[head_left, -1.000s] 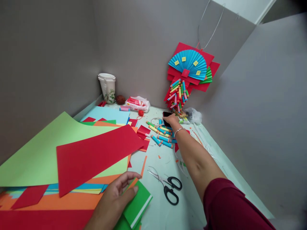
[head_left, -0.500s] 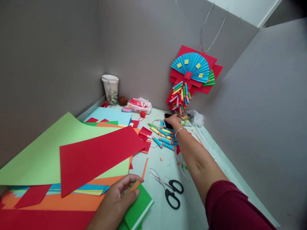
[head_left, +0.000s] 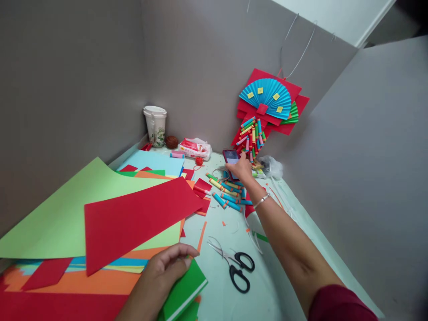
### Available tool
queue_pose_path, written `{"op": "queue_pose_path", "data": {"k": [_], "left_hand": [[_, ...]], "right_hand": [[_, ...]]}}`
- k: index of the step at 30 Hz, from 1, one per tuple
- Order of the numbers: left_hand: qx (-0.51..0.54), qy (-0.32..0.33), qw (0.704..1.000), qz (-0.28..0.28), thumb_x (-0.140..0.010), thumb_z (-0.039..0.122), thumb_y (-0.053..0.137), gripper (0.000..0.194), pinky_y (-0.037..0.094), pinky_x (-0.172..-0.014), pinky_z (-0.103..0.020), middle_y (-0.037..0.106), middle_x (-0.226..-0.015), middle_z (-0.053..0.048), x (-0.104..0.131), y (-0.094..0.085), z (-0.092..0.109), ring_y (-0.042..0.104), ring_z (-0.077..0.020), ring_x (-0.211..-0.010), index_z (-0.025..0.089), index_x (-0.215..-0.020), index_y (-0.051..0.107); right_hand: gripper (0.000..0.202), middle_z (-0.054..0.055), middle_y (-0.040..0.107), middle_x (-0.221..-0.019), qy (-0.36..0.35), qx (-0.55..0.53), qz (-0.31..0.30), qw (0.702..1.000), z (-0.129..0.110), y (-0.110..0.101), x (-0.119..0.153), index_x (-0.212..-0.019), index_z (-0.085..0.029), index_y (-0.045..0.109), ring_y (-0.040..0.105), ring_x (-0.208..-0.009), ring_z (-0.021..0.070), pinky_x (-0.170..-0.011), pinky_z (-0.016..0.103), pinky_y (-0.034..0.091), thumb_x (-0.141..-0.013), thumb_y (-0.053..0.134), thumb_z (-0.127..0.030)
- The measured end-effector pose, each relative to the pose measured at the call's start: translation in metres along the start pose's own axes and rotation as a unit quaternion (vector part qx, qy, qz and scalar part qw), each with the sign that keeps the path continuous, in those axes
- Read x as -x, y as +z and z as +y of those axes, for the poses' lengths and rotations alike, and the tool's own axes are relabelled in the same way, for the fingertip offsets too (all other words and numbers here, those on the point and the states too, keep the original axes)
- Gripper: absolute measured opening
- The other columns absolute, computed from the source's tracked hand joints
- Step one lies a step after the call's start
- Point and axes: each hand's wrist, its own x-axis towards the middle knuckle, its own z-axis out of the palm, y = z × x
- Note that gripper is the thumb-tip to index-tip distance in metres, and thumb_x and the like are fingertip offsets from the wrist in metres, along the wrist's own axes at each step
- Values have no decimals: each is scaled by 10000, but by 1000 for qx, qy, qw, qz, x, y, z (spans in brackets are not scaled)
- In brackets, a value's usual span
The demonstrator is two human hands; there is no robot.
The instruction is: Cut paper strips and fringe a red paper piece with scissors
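Observation:
My left hand (head_left: 170, 269) is closed at the near edge of the table, thumb and fingers together on the upper left corner of a folded green paper (head_left: 185, 287) with a pale edge. Far off at the back of the table, my right hand (head_left: 242, 168) grips a phone (head_left: 231, 157). The phone's screen is lit and it tilts up over the rolled paper tubes (head_left: 230, 189). Black-handled scissors (head_left: 236, 265) lie on the table between my two arms, blades slightly apart.
Large red (head_left: 140, 218) and light green (head_left: 60, 214) sheets cover the left side. A white cup (head_left: 156, 127), a tissue pack (head_left: 195, 148) and a clear plastic bag (head_left: 271, 167) stand along the back. A red paper ornament with a blue fan (head_left: 267, 100) hangs from wires.
My right hand has raised and tilted the phone, and its screen is now lit. My left hand and the green paper have shifted slightly down and left.

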Motion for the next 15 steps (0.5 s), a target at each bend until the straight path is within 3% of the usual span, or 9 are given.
{"op": "queue_pose_path", "data": {"k": [2, 4, 6, 8, 10, 15], "left_hand": [[-32, 17, 999, 17, -649, 447, 767, 315, 442, -492, -234, 559, -570, 43, 2, 1, 4, 516, -131, -503, 188, -813, 696], [-64, 43, 997, 17, -671, 504, 745, 361, 418, -504, -216, 565, -610, 37, 2, 2, 4, 492, -112, -527, 171, -801, 692], [-80, 68, 994, 10, -698, 527, 720, 417, 401, -524, -214, 550, -626, 50, 1, 3, 1, 472, -104, -538, 174, -915, 681], [-101, 107, 989, 4, -711, 509, 713, 524, 340, -483, -212, 400, -536, 106, -1, 4, -5, 388, -98, -486, 178, -1107, 624], [-144, 139, 980, -7, -717, 451, 712, 542, 309, -478, -218, 392, -543, 115, -3, 4, -11, 370, -102, -487, 159, -1153, 576], [-214, 151, 965, -8, -698, 359, 676, 267, 309, -488, -240, 440, -546, 93, -8, 4, -18, 412, -119, -499, 161, -853, 587]], "right_hand": [[931, 200, 548, -1337, -47, -33, -1, 998, -11, -12, 31, -1483, -129, 275, 526, -1236, 355, -1011, 445, 437, -749, 739, -466], [971, 159, 544, -1359, -87, -64, -14, 994, -22, -20, 72, -1497, -168, 252, 547, -1224, 318, -994, 396, 461, -725, 714, -533], [1000, 153, 571, -1318, -123, -132, -43, 983, -32, -23, 117, -1506, -176, 240, 573, -1189, 320, -970, 412, 480, -707, 705, -558], [1001, 158, 551, -1332, -138, -201, -61, 968, -40, -21, 159, -1497, -183, 274, 547, -1212, 342, -994, 455, 459, -674, 729, -528], [981, 149, 534, -1348, -143, -234, -69, 959, -44, -16, 192, -1493, -204, 288, 517, -1236, 349, -1026, 484, 429, -666, 737, -484], [957, 187, 494, -1365, -110, -229, -60, 965, -48, -6, 230, -1493, -145, 290, 451, -1271, 390, -1058, 537, 379, -674, 717, -397]]}}
